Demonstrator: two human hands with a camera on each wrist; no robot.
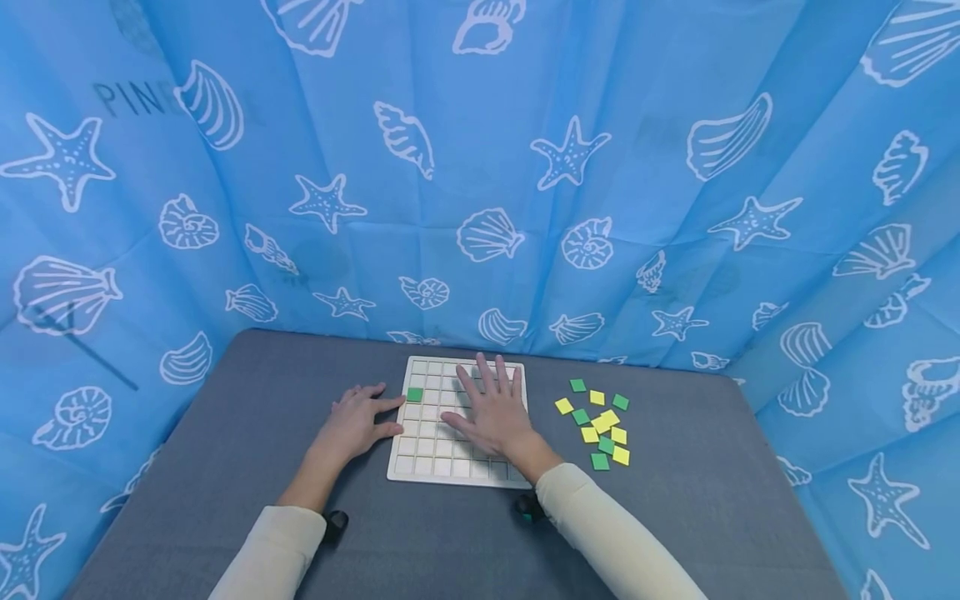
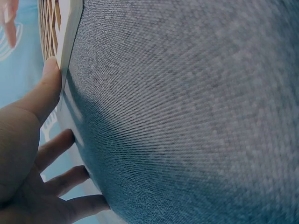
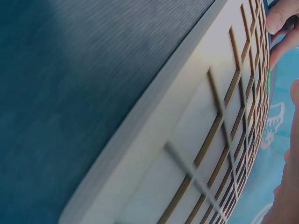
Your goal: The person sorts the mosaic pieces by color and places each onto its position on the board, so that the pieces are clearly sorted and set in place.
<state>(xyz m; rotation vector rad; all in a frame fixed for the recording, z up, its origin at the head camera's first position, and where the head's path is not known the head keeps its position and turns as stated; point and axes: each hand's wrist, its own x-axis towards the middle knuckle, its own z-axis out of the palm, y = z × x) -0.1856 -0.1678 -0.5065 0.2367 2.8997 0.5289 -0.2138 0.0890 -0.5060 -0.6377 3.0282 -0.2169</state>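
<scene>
A white square board (image 1: 406,468) with a raised grid lies on the table, one green square tile (image 1: 415,394) in a cell near its upper left. My left hand (image 1: 356,423) rests at the board's left side. Its thumb touches the board's edge in the left wrist view, its index fingertip is at the rim by the green tile, and its other fingers are down on the cloth. Over the board's right half my right hand (image 1: 498,417) is spread, palm down, with straight fingers. Cells under it are hidden. Neither hand grips anything.
Right of the board, several loose yellow tiles (image 1: 621,456) and green tiles (image 1: 599,462) lie scattered, some overlapping. A grey cloth covers the table (image 1: 247,433). Behind and at both sides hangs a blue curtain (image 1: 450,183) printed with shells and starfish.
</scene>
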